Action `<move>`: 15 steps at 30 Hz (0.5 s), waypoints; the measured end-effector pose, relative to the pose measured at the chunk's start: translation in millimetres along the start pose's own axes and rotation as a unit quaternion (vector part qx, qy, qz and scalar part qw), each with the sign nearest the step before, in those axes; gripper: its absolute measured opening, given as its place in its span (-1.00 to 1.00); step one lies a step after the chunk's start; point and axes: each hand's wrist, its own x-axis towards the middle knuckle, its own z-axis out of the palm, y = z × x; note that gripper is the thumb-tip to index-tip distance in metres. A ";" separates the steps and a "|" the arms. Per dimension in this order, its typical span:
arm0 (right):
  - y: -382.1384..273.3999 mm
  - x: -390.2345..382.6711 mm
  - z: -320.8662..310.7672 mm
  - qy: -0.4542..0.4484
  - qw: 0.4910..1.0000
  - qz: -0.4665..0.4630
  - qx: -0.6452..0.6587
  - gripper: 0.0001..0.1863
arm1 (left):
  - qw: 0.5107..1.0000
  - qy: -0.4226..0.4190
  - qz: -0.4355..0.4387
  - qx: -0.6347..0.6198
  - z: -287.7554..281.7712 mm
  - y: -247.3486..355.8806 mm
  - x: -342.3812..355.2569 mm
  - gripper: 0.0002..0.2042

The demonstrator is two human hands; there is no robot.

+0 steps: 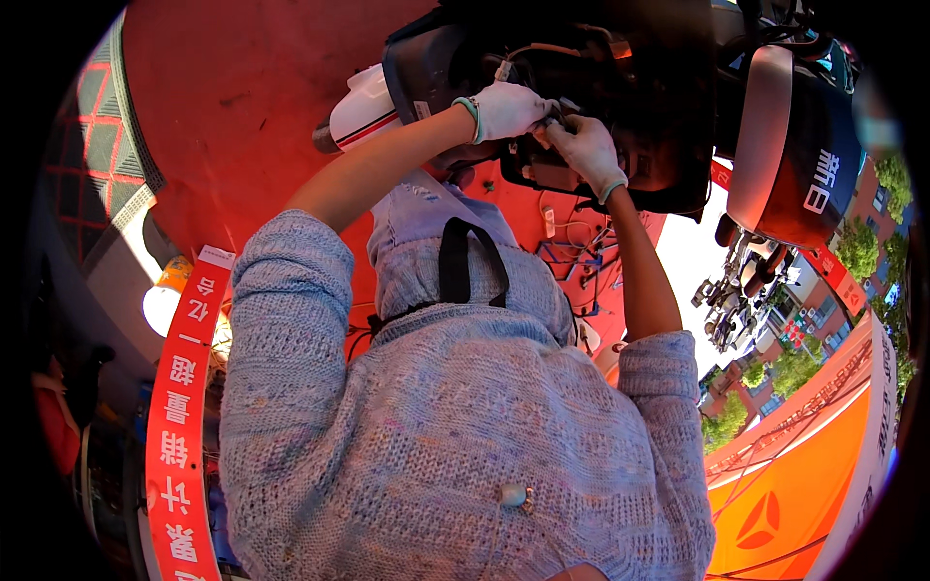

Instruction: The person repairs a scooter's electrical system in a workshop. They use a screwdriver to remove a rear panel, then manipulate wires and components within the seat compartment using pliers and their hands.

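Working at the top centre of the view, two gloved hands meet inside the opened black housing (581, 107) of a scooter. The left hand (509, 108), in a white glove with a green wrist band, is curled around a small dark part (554, 118) where thin cables meet; the right hand (586, 150), also in a white glove, pinches the same part from the other side, fingers bent. Exactly what the part is cannot be told, as it is small and shadowed. One white panel (363, 108) with a red stripe sits just left of the housing. One dark red and black body panel (794, 145), bearing white characters, stands to the right of it. Both bare forearms rise from one grey-blue knitted sweater (455, 426) that fills the lower middle, crossed by one black strap (455, 261). Several loose wires (572, 247) hang between the arms against a red surface (242, 107). One long red banner (184, 416) with white characters runs down the left edge. One orange sheet (785, 494) with a dark triangular emblem lies at lower right, edged by a white band. Trees and red buildings show at far right.
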 end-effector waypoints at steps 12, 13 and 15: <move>0.4 6.2 8.3 0.010 0.996 0.008 0.087 -0.59 | 0.995 0.089 -0.045 -0.020 29.5 -3.2 -11.7 -0.82; 4.6 7.3 9.0 0.002 0.995 0.014 0.097 -0.60 | 0.995 0.084 -0.052 -0.025 29.8 -1.8 -11.7 -0.80; 9.6 10.8 10.3 -0.012 0.993 0.023 0.117 -0.61 | 0.991 0.103 -0.054 -0.059 34.8 -2.5 -13.3 -0.77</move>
